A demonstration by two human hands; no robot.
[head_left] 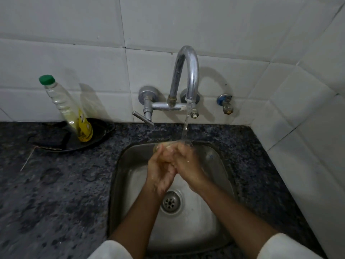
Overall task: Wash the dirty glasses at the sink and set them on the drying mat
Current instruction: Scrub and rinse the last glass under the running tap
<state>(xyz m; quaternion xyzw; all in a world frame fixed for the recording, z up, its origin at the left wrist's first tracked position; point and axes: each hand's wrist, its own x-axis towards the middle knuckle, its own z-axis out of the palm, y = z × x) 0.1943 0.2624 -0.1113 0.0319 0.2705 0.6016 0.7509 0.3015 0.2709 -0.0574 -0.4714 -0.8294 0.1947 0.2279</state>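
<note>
1. Apparently a clear glass point(172, 145) sat under the running tap point(187, 75), over the sink point(222, 165).
2. Both hands, left hand point(161, 169) and right hand point(188, 165), were wrapped around it, rinsing.
3. Next likely needs a firm wet grip; no drying mat showed on the bench point(56, 193).

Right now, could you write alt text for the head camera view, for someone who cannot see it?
Two hands, left hand and right hand, hold a clear glass together under water running from a curved tap over a steel sink. A green-capped bottle leans in a dark dish on the speckled counter.
</note>
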